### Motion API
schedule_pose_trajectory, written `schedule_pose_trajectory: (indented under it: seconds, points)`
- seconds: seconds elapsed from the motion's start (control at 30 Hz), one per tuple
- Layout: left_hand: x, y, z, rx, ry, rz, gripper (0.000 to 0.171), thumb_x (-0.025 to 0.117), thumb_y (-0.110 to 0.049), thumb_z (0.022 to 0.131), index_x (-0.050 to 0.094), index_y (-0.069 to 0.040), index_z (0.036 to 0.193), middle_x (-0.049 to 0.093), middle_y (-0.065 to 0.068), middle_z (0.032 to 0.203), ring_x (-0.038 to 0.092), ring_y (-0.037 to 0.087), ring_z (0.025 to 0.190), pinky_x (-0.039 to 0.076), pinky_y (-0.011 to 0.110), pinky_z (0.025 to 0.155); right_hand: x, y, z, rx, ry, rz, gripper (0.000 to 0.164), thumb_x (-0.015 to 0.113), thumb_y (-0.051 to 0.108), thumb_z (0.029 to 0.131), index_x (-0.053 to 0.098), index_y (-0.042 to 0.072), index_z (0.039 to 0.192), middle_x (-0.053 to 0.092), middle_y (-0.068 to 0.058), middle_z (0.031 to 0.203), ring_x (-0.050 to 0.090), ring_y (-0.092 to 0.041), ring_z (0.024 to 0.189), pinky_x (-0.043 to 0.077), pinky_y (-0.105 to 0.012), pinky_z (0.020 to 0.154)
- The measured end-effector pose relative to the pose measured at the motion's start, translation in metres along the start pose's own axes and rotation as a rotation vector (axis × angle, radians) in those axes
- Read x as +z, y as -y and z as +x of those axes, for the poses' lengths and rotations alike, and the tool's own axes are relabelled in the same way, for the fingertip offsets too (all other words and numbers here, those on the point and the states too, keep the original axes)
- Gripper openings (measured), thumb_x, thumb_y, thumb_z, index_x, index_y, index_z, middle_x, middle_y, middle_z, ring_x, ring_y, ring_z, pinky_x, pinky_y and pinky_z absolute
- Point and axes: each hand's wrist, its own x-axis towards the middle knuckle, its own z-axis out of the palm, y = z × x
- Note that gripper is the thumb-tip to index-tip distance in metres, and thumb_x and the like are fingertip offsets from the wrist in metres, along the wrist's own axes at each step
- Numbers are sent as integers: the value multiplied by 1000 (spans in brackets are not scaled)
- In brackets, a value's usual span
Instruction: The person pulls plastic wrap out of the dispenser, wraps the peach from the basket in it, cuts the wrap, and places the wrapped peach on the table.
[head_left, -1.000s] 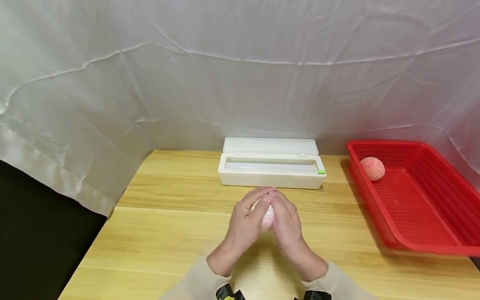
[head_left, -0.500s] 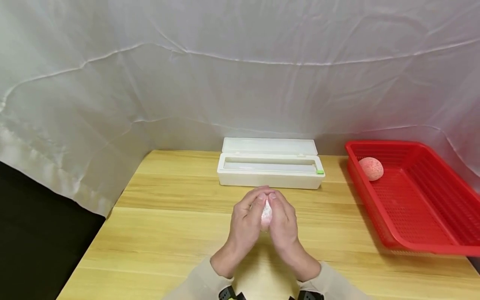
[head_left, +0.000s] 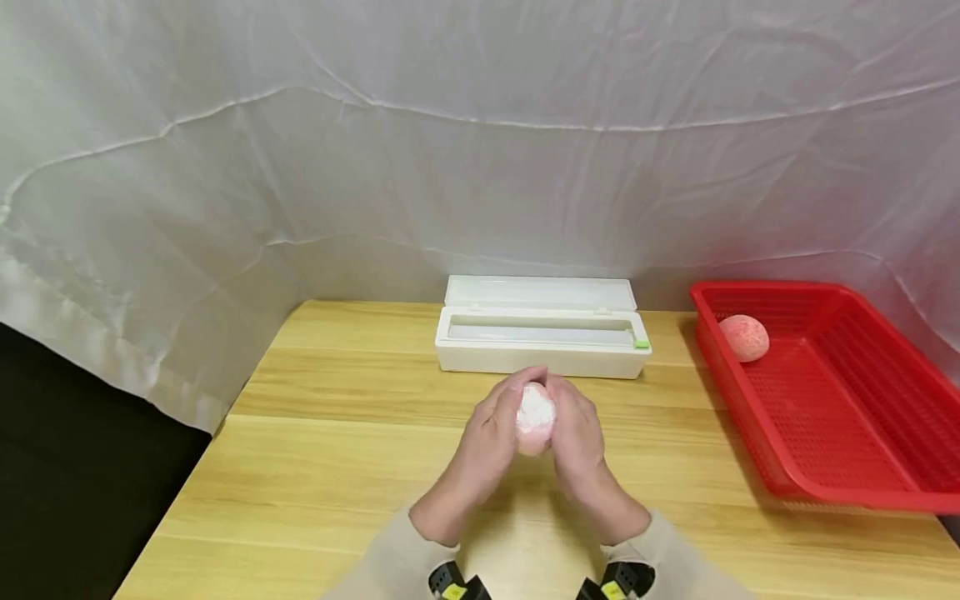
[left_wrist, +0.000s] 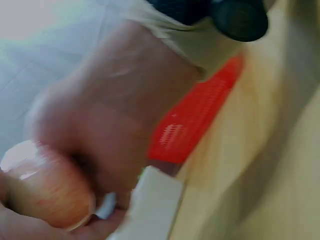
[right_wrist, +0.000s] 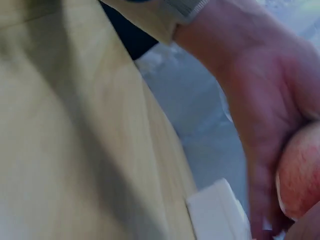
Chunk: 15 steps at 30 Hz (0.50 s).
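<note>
In the head view, the person's left hand (head_left: 487, 433) and right hand (head_left: 576, 433) are cupped together over the near middle of the counter (head_left: 315, 500), gripping a round pink fruit (head_left: 535, 421) between them. A glossy white patch faces up through the gap. On the far side stands a long white box (head_left: 543, 360), its lid (head_left: 540, 292) raised, with a small green tab (head_left: 641, 344) at its right end. To the right, a red basket (head_left: 750, 417) holds a second fruit (head_left: 744, 337) against its left wall. A pale curtain (head_left: 480, 183) hangs behind everything.

In the left wrist view, things are blurred, yet I can see fingers curled about the shiny fruit, with the red basket partly hidden behind a wrist.

In the right wrist view, a palm and fingers wrap the fruit's side, near one end of the white box.
</note>
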Motion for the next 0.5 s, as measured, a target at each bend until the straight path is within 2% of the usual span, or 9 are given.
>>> schedule_pose_trajectory:
  seconds: [0.1, 0.2, 0.27, 0.37, 0.43, 0.5]
  points:
    - [-12, -1, 1, -83, 154, -42, 44, 44, -34, 115, 48, -33, 158, 46, 5, 162, 61, 26, 130, 53, 49, 108, -8, 3, 10, 33, 79, -7, 43, 41, 31, 111, 69, 4, 127, 68, -12, 124, 58, -17, 105, 51, -28, 85]
    - [-19, 0, 1, -140, 223, -154, 53, 58, -23, 110, 44, -33, 161, 40, 9, 165, 69, 28, 116, 61, 45, 96, -13, 4, 18, 40, 161, -15, 43, 40, 35, 112, 66, 5, 129, 64, -14, 130, 57, -19, 111, 50, -29, 90]
    - [-21, 1, 1, -135, 208, -224, 57, 62, -19, 108, 44, -26, 162, 38, 12, 166, 68, 26, 118, 61, 41, 96, -14, 3, 18, 53, 211, 37, 47, 38, 37, 113, 63, 5, 137, 61, -13, 136, 56, -17, 115, 50, -26, 93]
    - [-18, 4, 1, -111, 143, -325, 58, 60, -17, 109, 41, -17, 163, 36, 14, 167, 64, 26, 123, 61, 38, 95, -12, 1, 15, 75, 261, 171, 52, 36, 38, 115, 52, 6, 152, 53, -14, 147, 56, -14, 118, 52, -22, 94]
    - [-16, 5, 0, -87, 101, -363, 59, 60, -18, 109, 39, -13, 164, 35, 17, 167, 61, 27, 126, 62, 36, 95, -10, -2, 11, 78, 280, 241, 54, 34, 39, 115, 43, 7, 158, 47, -15, 151, 56, -12, 118, 54, -22, 92]
    - [-14, 6, -1, -74, 76, -381, 60, 59, -19, 109, 37, -12, 164, 36, 18, 166, 62, 28, 125, 61, 35, 95, -8, -6, 8, 58, 271, 256, 55, 34, 39, 115, 39, 7, 160, 45, -16, 150, 55, -13, 117, 54, -22, 91]
